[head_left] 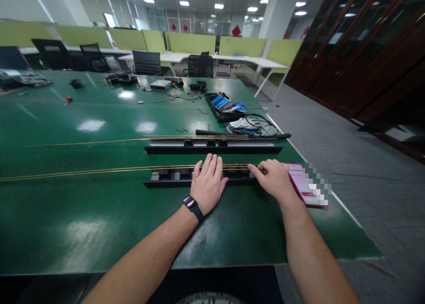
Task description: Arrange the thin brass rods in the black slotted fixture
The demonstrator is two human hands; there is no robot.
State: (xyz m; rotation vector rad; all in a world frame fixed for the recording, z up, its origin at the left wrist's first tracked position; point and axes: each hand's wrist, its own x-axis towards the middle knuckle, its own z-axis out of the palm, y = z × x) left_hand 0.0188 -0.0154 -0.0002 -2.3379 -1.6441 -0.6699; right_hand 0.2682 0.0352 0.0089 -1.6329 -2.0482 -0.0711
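Note:
A black channel-shaped rail (172, 184) with dark blocks inside lies crosswise before me. Long thin brass-coloured rods (126, 169) run along its top and far out to the left. My left hand (208, 184), wearing a black wristband, lies palm down over the middle of the rail, fingers stretched out across the rods. At the rail's right end, my right hand (274, 177) has its fingers curled and its thumb pointing left along the rods. What its fingers close on is hidden.
Behind lies a second black rail (212, 150) with more thin rods. A pink-edged phone (303, 186) rests beside my right hand. Farther back are a black tray (219, 111) with blue items, gloves (244, 125), looped cable and small parts on the green table (83, 233).

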